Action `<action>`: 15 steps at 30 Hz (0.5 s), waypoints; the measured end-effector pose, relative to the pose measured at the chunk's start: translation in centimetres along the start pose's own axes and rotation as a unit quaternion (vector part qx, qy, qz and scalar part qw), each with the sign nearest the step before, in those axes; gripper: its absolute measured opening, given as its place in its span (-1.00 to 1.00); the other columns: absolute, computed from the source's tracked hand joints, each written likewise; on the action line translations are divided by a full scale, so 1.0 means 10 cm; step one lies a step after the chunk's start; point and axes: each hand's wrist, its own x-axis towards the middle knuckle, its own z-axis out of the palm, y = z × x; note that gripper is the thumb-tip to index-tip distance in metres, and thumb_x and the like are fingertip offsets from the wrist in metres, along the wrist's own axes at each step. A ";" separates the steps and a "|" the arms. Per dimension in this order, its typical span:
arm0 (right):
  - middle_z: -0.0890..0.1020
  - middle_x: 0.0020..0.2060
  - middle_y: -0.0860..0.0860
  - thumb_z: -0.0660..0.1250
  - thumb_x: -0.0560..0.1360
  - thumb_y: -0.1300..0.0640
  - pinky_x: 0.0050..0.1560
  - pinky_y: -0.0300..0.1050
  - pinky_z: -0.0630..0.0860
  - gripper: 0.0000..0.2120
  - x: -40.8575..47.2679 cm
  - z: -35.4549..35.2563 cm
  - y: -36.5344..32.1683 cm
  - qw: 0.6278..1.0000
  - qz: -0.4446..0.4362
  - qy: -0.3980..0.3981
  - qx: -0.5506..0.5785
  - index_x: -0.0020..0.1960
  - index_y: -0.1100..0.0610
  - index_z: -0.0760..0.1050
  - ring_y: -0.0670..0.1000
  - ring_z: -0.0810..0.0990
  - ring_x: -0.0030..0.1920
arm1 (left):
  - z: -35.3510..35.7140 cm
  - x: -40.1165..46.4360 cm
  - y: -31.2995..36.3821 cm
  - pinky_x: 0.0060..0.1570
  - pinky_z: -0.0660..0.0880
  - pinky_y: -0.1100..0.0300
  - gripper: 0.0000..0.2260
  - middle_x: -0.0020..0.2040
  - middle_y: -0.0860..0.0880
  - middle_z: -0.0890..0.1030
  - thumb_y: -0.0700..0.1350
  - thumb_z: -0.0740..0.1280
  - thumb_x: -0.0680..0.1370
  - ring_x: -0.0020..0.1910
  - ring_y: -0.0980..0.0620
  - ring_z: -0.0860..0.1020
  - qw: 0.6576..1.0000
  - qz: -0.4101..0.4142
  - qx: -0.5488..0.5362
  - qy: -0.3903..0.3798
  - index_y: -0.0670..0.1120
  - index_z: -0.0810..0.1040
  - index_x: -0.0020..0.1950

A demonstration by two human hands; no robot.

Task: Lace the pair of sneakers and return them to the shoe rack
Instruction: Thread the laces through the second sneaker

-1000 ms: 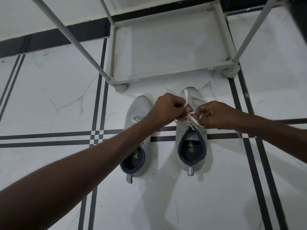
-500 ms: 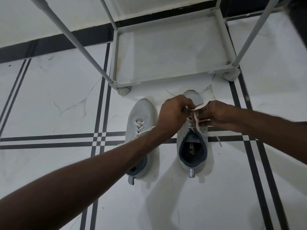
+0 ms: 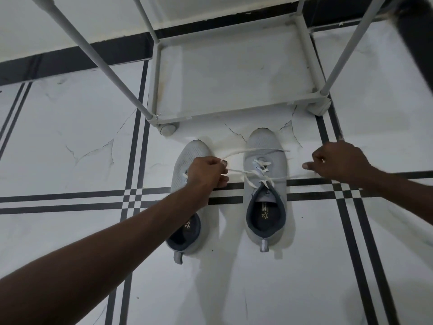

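Note:
Two light grey sneakers stand side by side on the tiled floor, toes toward the rack. The right sneaker has a white lace crossed over its tongue and stretched out to both sides. My left hand hovers over the left sneaker, fist closed on one lace end. My right hand is out to the right of the right sneaker, fingers closed on the other lace end. The left sneaker's laces are mostly hidden by my left hand.
The white shoe rack stands just beyond the toes, its bottom shelf bare, with slanted poles rising at left and right. The white marble floor has black stripe lines. A dark edge shows at the top right.
My hands were together above the right sneaker's tongue. They have pulled apart sideways, drawing the lace ends out taut to left and right.

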 end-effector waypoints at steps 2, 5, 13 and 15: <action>0.63 -0.37 0.04 0.38 0.47 -0.06 -0.27 -0.14 0.42 -0.71 -0.07 0.13 -0.03 0.999 -0.013 0.003 -0.049 -0.29 0.12 0.60 0.02 0.54 -0.33 | 0.01 0.02 -0.04 -0.12 0.63 0.08 -0.63 0.06 -0.13 0.65 -0.17 0.40 0.53 -0.06 -0.08 0.65 0.990 0.059 0.123 0.024 -0.17 0.48 0.33; 0.68 -0.13 0.14 0.40 0.43 0.16 -0.01 0.05 0.53 -0.87 -0.12 0.28 -0.17 0.994 -0.098 0.042 -0.030 -0.05 0.15 0.66 0.17 0.59 -0.07 | 0.07 0.01 -0.06 0.26 0.46 -0.04 -0.49 0.32 -0.13 0.51 -0.17 0.40 0.50 0.26 -0.11 0.49 0.905 0.273 0.326 0.001 -0.10 0.37 0.44; 0.59 -0.21 0.05 0.38 0.34 0.21 -0.19 -0.12 0.38 -0.87 -0.23 0.44 -0.67 0.979 -0.166 0.026 0.119 -0.11 0.13 0.58 0.08 0.50 -0.17 | 0.32 0.01 -0.04 -0.03 0.55 0.07 -0.82 -0.04 -0.14 0.72 -0.16 0.38 0.52 -0.08 -0.13 0.66 0.845 0.318 0.416 -0.111 -0.12 0.65 0.10; 0.60 -0.23 0.04 0.37 0.36 0.30 -0.25 -0.22 0.36 -0.90 -0.25 0.42 -0.67 0.975 -0.134 0.011 0.175 -0.16 0.13 0.56 0.07 0.55 -0.20 | 0.31 0.02 -0.02 -0.05 0.54 0.14 -0.86 -0.06 -0.10 0.72 -0.18 0.36 0.52 -0.12 -0.07 0.65 0.858 0.304 0.399 -0.109 -0.12 0.68 0.04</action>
